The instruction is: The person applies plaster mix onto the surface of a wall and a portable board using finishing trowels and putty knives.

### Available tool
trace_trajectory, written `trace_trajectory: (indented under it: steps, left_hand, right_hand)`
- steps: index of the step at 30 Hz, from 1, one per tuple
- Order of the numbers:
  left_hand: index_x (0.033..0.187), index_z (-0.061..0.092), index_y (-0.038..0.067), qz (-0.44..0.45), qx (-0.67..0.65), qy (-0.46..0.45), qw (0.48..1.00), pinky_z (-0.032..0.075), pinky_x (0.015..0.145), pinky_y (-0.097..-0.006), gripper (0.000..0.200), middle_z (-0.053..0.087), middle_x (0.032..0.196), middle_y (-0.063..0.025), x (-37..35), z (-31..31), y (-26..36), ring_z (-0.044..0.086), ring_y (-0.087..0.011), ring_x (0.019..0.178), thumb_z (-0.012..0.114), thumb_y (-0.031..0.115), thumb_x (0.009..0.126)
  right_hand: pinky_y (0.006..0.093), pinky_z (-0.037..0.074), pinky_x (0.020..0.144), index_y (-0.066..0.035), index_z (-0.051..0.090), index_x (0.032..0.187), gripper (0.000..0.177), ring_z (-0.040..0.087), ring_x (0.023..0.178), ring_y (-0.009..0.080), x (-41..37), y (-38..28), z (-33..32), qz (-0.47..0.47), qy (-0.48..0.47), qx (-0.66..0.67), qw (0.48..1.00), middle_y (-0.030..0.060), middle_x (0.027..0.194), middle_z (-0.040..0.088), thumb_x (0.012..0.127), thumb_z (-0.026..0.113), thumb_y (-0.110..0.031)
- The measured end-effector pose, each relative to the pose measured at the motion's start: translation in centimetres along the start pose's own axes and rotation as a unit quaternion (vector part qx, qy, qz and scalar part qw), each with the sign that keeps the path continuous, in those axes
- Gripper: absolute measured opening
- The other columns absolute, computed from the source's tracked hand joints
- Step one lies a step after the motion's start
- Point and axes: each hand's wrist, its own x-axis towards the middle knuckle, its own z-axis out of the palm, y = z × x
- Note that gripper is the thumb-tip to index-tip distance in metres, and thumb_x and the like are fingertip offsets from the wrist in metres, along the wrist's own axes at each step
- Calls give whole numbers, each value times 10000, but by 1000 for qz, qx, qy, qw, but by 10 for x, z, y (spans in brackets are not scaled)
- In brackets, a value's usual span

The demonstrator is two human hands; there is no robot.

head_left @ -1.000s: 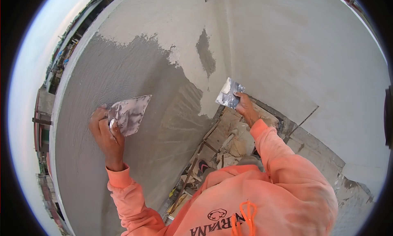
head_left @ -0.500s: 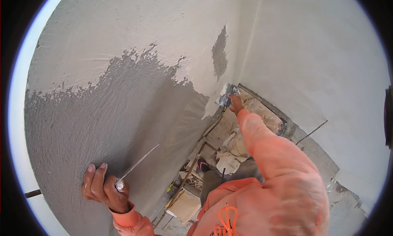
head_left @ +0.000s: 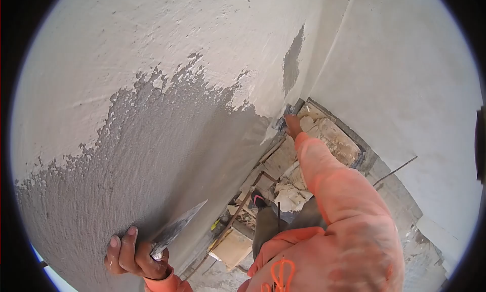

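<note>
My left hand, at the lower left, is closed round the handle of a putty knife. Its broad metal blade points up and to the right, in front of the grey wall surface. Farther off, low by the corner, my right hand grips a plaster-smeared trowel. That blade is seen nearly edge-on, at the wall; whether it touches is hard to see. Pale plaster covers the upper part of the left wall, with a ragged edge above the rough grey area.
A second pale wall meets the first at the corner. Below lie sheets and debris, a board and a rusty metal bar. A thin rod sticks out at the right. My foot is among the debris.
The view has shifted, with the wall tilting. The trowel in my right hand has turned from face-on to nearly edge-on by the wall. The putty knife in my left hand has rotated, showing its blade face.
</note>
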Motion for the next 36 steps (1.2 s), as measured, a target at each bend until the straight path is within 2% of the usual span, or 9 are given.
trace_trajectory:
  steps: [4,10,19,22,25,30,33,34,36]
  left_hand:
    - [755,490,170,-8,3,-10,1000,355,953,-363,352,654,1057,-1,-1,-1,-1,487,-212,1174,372,366,1022]
    - [777,527,177,-24,-9,22,999,317,952,-365,333,656,1097,23,2,4,2,506,-196,1167,388,365,1014]
    - [704,500,203,-37,-40,46,997,307,910,-342,280,652,1092,72,8,5,5,521,-154,1151,489,309,963]
    - [711,514,201,-38,-52,45,997,306,912,-342,225,650,1104,74,7,3,4,523,-151,1154,526,279,921]
    - [713,520,199,-40,-63,52,996,306,911,-343,186,648,1115,72,9,3,4,528,-152,1155,556,261,885]
    - [712,516,197,-42,-63,60,995,306,910,-347,164,648,1114,66,9,2,4,538,-154,1150,582,254,851]
    - [712,520,193,-43,-68,63,995,310,913,-349,168,649,1112,59,9,2,4,547,-160,1142,573,255,860]
    - [727,528,184,-42,-68,60,995,311,924,-360,196,645,1120,46,8,2,4,544,-176,1153,537,277,899]
    - [755,544,166,-39,-71,52,995,313,946,-380,284,639,1137,19,6,2,5,538,-209,1176,464,322,979]
  right_hand:
    - [389,494,645,51,604,955,215,589,739,225,-45,-63,19,50,36,136,989,88,860,598,783,555,-69]
    - [422,501,746,11,567,998,208,574,828,250,-69,-126,16,43,-21,120,992,107,965,576,836,574,-119]
    - [532,541,831,194,505,1129,394,632,980,384,-87,-214,20,-4,-69,96,993,233,1085,594,865,547,-96]
    - [522,565,806,205,492,1123,412,629,912,373,-96,-247,24,-11,-75,88,993,236,1072,569,847,555,-94]
    - [555,533,863,219,410,1179,433,598,995,427,-112,-291,28,-27,-105,59,992,282,1127,521,880,525,-73]
    - [494,621,689,186,443,1078,345,592,794,351,-151,-369,40,-17,-80,-9,997,250,1035,483,863,529,-71]
    - [492,625,695,180,450,1047,320,598,771,348,-171,-399,48,-73,-73,4,995,243,1001,492,854,529,-63]
    - [437,600,637,214,458,1095,431,625,805,368,-186,-406,47,-95,-59,17,994,253,1013,540,841,561,-119]
    - [450,586,701,177,477,1070,338,618,784,337,-210,-420,36,-118,-108,45,986,215,966,551,854,532,-77]
